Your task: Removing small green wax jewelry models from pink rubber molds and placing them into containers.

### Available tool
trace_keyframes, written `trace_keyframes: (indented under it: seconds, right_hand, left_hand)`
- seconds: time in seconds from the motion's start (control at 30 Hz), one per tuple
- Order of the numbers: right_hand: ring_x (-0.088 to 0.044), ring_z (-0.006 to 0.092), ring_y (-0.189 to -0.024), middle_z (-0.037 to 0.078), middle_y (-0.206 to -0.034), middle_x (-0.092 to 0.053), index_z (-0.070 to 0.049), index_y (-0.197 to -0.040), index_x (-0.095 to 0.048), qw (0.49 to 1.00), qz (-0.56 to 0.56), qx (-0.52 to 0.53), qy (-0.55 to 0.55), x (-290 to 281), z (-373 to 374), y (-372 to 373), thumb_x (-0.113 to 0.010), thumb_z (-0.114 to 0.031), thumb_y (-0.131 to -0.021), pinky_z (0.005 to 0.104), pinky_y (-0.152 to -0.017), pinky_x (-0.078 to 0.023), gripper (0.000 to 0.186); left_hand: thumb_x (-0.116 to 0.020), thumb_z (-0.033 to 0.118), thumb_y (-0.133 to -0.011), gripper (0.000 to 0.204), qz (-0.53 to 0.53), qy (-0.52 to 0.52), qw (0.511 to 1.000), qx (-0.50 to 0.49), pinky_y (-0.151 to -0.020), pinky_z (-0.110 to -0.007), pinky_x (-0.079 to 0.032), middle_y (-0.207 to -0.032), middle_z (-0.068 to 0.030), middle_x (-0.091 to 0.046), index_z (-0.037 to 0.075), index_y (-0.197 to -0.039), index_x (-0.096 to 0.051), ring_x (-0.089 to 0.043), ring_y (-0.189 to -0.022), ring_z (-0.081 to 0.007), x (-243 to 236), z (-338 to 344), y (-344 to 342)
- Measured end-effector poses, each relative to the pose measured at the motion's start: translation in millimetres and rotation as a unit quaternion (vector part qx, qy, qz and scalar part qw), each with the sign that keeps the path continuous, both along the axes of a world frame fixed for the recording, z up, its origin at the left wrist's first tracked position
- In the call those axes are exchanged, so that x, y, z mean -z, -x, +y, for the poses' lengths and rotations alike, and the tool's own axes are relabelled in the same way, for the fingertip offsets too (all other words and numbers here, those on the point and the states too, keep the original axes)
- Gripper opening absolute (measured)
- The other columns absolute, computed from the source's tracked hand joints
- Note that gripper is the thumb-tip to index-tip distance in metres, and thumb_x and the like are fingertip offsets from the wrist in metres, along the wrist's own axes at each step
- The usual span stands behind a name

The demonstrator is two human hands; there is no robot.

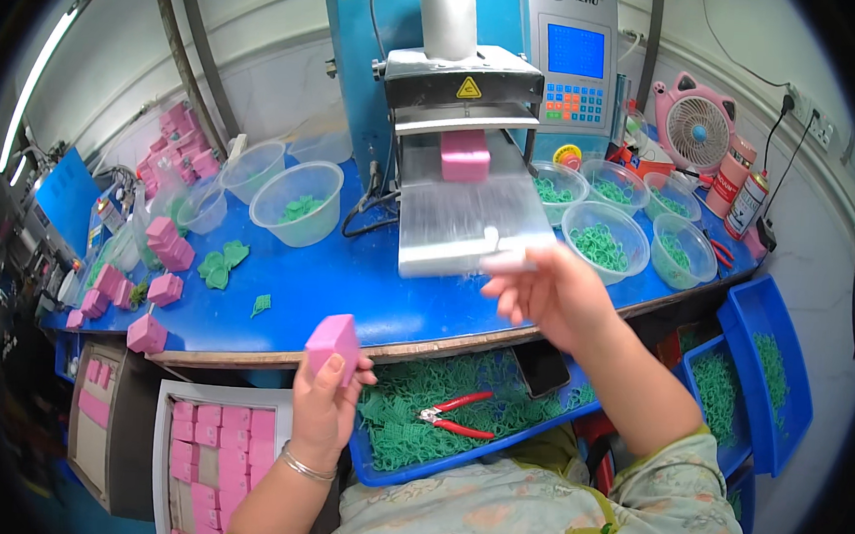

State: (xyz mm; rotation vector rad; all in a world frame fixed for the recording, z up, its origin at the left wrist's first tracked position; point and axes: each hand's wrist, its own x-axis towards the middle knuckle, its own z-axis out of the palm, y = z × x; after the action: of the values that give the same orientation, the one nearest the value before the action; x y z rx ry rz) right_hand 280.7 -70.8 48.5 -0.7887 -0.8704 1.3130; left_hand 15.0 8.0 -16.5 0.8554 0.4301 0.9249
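Note:
My left hand (324, 397) is closed around a pink block (335, 342), holding it tilted in front of the table's near edge. My right hand (557, 293) hovers by the near right corner of the press's metal plate (468, 230). Its fingers are blurred, and something whitish shows at the fingertips; I cannot tell whether it is held or worn. Under the press head (466, 80), another pink block (465, 156) sits on the plate. Red-handled cutters (458, 414) lie on green pieces in the blue tray (392, 478) at my lap.
Clear bowls (295, 202) of green pieces stand on both sides of the press. Pink blocks (148, 333) lie along the table's left side, and a box (162, 437) of them is below. A dark phone (541, 370) rests on the lap tray. A pink fan (696, 131) stands back right.

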Motion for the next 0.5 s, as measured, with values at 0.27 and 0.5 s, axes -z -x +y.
trace_keyframes:
  seconds: [0.27,0.5]
  right_hand:
    - [-0.065,0.0260,-0.069,0.031,-0.113,-0.053,0.002,-0.132,-0.028,0.966,0.136,-0.208,0.069,31,-49,18,-0.046,-0.015,-0.086,0.0343,-0.064,-0.053,0.053]
    - [-0.064,0.0241,-0.068,0.028,-0.109,-0.056,-0.003,-0.140,-0.014,0.940,0.117,-0.268,0.175,56,-42,55,-0.045,-0.011,-0.087,0.0309,-0.065,-0.052,0.062]
  left_hand:
    - [-0.081,0.032,-0.058,0.092,0.268,-0.603,0.717,-0.226,-0.096,-0.040,-0.034,-0.121,-0.0181,-0.042,0.000,-0.129,-0.034,-0.043,-0.112,-0.0327,-55,13,-22]
    - [-0.078,0.027,-0.057,0.079,0.395,-0.499,0.767,0.082,-0.094,-0.034,-0.038,-0.114,-0.0174,-0.047,-0.001,-0.120,-0.040,-0.047,-0.110,-0.0276,-46,52,-42]
